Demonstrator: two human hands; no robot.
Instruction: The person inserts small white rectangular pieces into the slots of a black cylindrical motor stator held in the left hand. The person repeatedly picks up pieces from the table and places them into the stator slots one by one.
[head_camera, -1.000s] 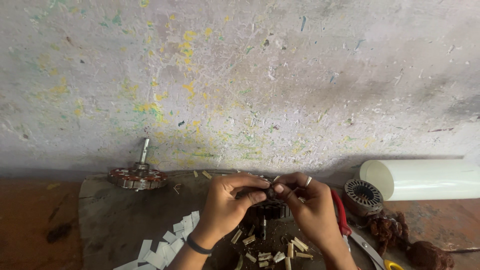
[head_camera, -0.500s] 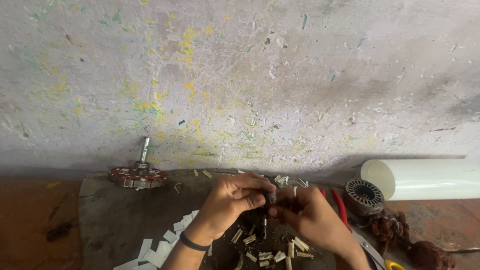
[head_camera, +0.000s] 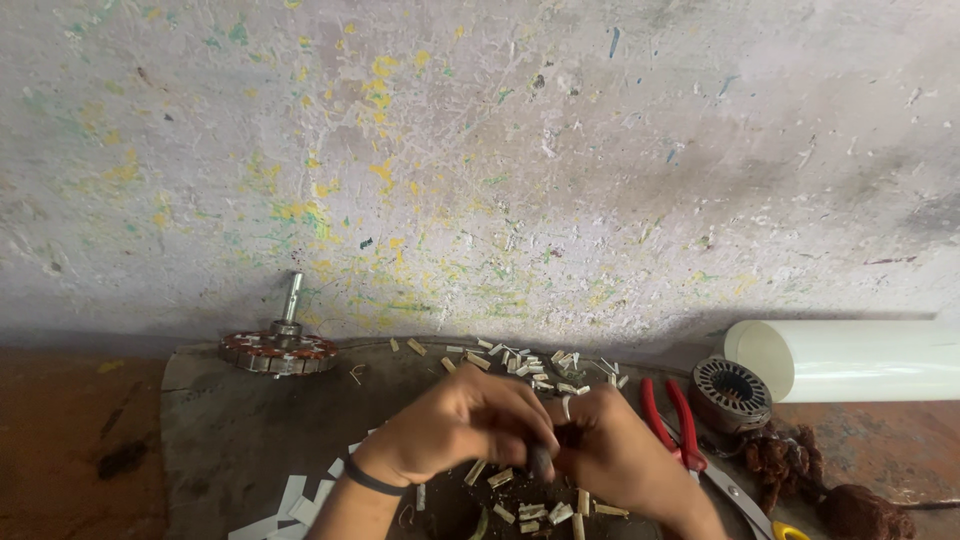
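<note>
Gripping 1 dark part: 2 hands, left hand; right hand.

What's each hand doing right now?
Left hand: closed, pinching a small dark part.
Right hand: closed on the same part.

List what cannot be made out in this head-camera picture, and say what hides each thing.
- Small dark part between the hands: the left hand and right hand cover most of it; its kind is unclear.
- Scissors: yellow handle cut off by the bottom edge.
- White roll: right end cut off by the frame edge.
- Right wrist: leaves the frame at the bottom.
</note>
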